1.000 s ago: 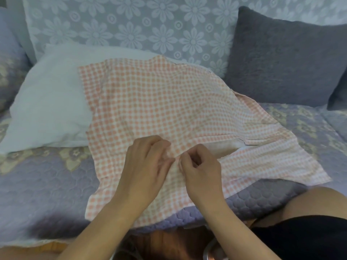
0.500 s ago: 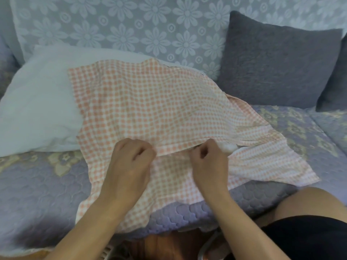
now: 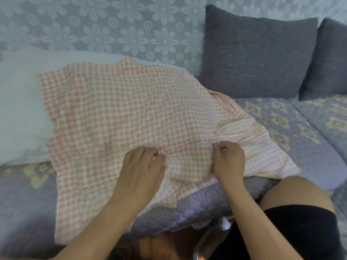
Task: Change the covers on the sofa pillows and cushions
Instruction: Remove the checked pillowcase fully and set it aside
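- The right hand (image 3: 228, 160) pinched a small dark zipper pull (image 3: 214, 144) on the checked cover, fingers curled tight round it.
- The left hand (image 3: 142, 169) gripped a fold of the same cover just beside the closed zipper seam (image 3: 189, 145), thumb and fingers gathered on the cloth.
- One orange-and-white checked pillow cover (image 3: 122, 109) lay over the sofa seat, its near edge hanging past the seat's front edge, its far part drawn over the pillow.
- One white pillow (image 3: 20, 102) lay at the seat's left end against the backrest, partly bare to the left of the cover.
- Two dark grey cushions stood against the backrest at the right: one large (image 3: 257, 55), one cut off by the picture's right edge (image 3: 330, 61).
- One quilted lilac sofa cover (image 3: 293, 128) with yellowish flowers lay over the seat; one pale floral backrest cover (image 3: 93, 29) rose behind it.
- Half a second earlier the hands sat closer together at the seam, and a gap showed white lining to the right of the right hand. Since then the right hand had moved rightward along the seam and that gap had closed behind it; the left hand had stayed near its place.
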